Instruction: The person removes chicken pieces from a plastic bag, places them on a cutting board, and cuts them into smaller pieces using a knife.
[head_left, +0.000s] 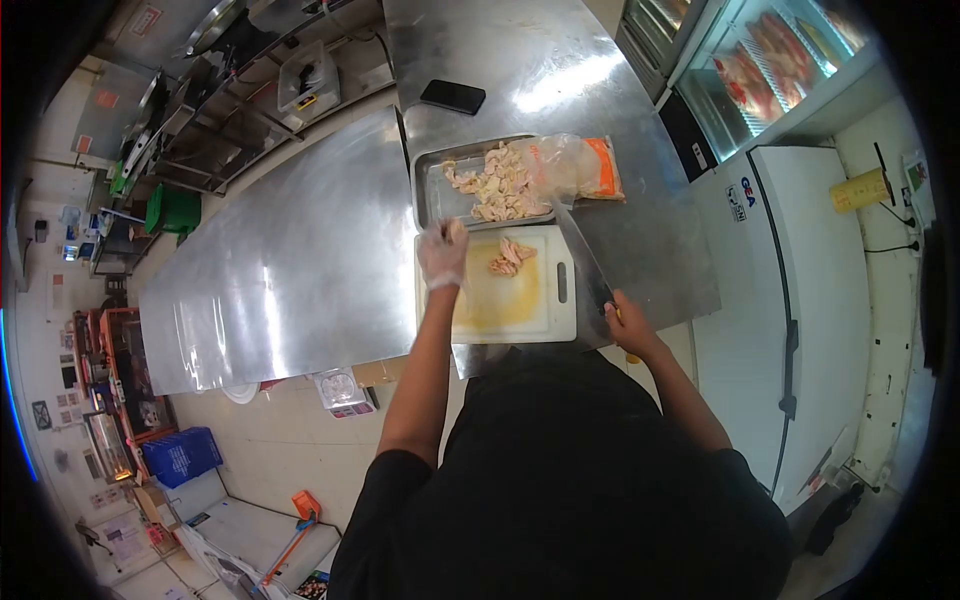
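Note:
My right hand [629,326] is wrapped round the handle of a large kitchen knife [584,249], its long blade slanting up past the right side of the cutting board. My left hand [443,258], in a clear plastic glove, is above the board's upper left corner with its fingers curled together. What they hold, if anything, I cannot make out. A few pieces of raw chicken [512,257] lie on the white cutting board [562,325], which is stained yellow. Behind it, a metal tray [430,202] holds a heap of cut chicken pieces [500,185].
A clear and orange plastic bag [602,168] lies over the tray's right end. Farther back on the steel table [300,250] is a black phone [453,97]. A white fridge [750,300] stands at the right, below a lit display case [770,70].

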